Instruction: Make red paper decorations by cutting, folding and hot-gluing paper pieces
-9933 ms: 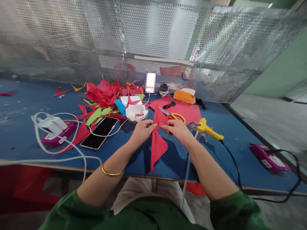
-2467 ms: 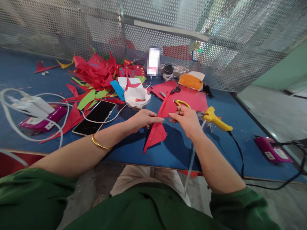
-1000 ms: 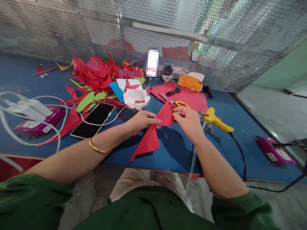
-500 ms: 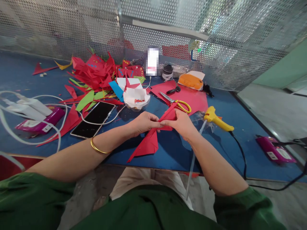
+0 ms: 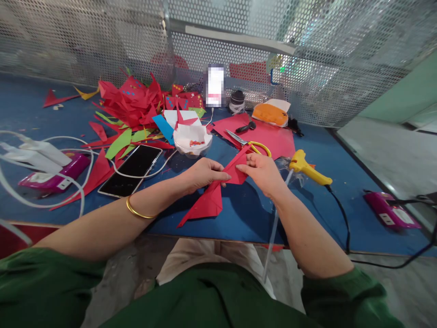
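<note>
A folded piece of red paper (image 5: pixel 206 204) is held between my two hands above the front of the blue table. My left hand (image 5: pixel 204 175) pinches it near its middle, thumb on top. My right hand (image 5: pixel 261 171) grips the upper right part between thumb and fingers. One pointed end hangs toward the table's front edge, lower left of my left hand. Just behind my right hand lie scissors (image 5: pixel 261 148) with yellow handles, partly over a red sheet (image 5: pixel 283 140). The fingertips under the paper are hidden.
A yellow glue gun (image 5: pixel 309 168) with a long glue stick lies at right. To the left are a dark phone (image 5: pixel 133 171), white cables and a purple power strip (image 5: pixel 56 175). Behind stand a paper-lined bowl (image 5: pixel 193 142) and a heap of red paper pieces (image 5: pixel 131 102).
My right hand has shifted slightly right along the red paper, away from my left thumb, so the hands are now farther apart. The left hand keeps its pinch.
</note>
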Available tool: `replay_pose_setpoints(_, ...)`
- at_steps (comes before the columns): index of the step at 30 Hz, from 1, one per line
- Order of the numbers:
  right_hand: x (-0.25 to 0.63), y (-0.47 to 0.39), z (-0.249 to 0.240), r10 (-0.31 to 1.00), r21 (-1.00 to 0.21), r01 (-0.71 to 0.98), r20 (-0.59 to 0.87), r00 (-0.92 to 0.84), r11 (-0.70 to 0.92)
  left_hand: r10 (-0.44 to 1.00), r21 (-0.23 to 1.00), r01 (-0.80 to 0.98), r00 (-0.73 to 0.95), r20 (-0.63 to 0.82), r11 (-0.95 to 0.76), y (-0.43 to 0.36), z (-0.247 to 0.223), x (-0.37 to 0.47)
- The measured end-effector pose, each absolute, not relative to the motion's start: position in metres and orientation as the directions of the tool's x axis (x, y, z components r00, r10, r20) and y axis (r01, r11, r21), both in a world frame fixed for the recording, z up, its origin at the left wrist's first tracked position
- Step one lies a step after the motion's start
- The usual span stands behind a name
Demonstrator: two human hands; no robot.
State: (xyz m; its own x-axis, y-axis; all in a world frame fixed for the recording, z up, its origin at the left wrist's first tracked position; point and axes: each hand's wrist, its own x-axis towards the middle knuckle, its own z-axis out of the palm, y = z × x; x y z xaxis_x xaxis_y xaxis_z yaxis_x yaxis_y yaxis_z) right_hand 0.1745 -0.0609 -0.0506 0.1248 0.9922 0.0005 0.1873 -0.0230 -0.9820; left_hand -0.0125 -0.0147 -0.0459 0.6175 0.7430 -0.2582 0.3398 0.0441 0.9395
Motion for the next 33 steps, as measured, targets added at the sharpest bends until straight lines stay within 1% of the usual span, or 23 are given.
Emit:
replay_pose_setpoints(2, 0.175, -0.061, -0.051, 0.992, -0.971, 0.238, 0.010, 0.123, -0.019, 0.752, 0.935, 0.353, 0.608, -0.253, 0.029, -0.015, -0.045, -0.012)
replay_pose_setpoints(4, 0.176, -0.061, -0.051, 0.991, -0.945, 0.327, 0.036, 0.126, -0.008, 0.759, 0.933, 0.360, 0.602, -0.249, 0.021, -0.015, -0.044, -0.012)
replay_pose_setpoints(11, 0.178, -0.060, -0.046, 0.978, -0.812, 0.582, 0.151, 0.144, 0.040, 0.770, 0.928, 0.372, 0.585, -0.256, 0.025, -0.016, -0.044, -0.013)
replay_pose_setpoints(21, 0.182, -0.059, -0.050, 0.963, -0.660, 0.746, 0.246, 0.107, 0.085, 0.774, 0.926, 0.376, 0.579, -0.255, 0.024, -0.012, -0.048, -0.015)
replay_pose_setpoints(24, 0.184, -0.058, -0.050, 0.966, -0.670, 0.740, 0.221, 0.132, 0.052, 0.769, 0.928, 0.372, 0.585, -0.258, 0.028, -0.011, -0.050, -0.015)
replay_pose_setpoints(26, 0.186, -0.057, -0.051, 0.972, -0.723, 0.691, 0.167, 0.168, 0.004, 0.770, 0.928, 0.372, 0.582, -0.261, 0.033, -0.010, -0.051, -0.016)
replay_pose_setpoints(28, 0.189, -0.056, -0.052, 0.969, -0.778, 0.628, 0.145, 0.201, -0.014, 0.772, 0.926, 0.376, 0.577, -0.268, 0.040, -0.010, -0.051, -0.016)
replay_pose_setpoints(30, 0.193, -0.054, -0.054, 0.951, -0.818, 0.575, 0.179, 0.253, 0.001, 0.767, 0.927, 0.371, 0.580, -0.273, 0.050, -0.009, -0.051, -0.016)
replay_pose_setpoints(33, 0.203, -0.051, -0.054, 0.894, -0.840, 0.542, 0.268, 0.359, 0.034, 0.763, 0.933, 0.354, 0.587, -0.272, 0.061, -0.008, -0.050, -0.016)
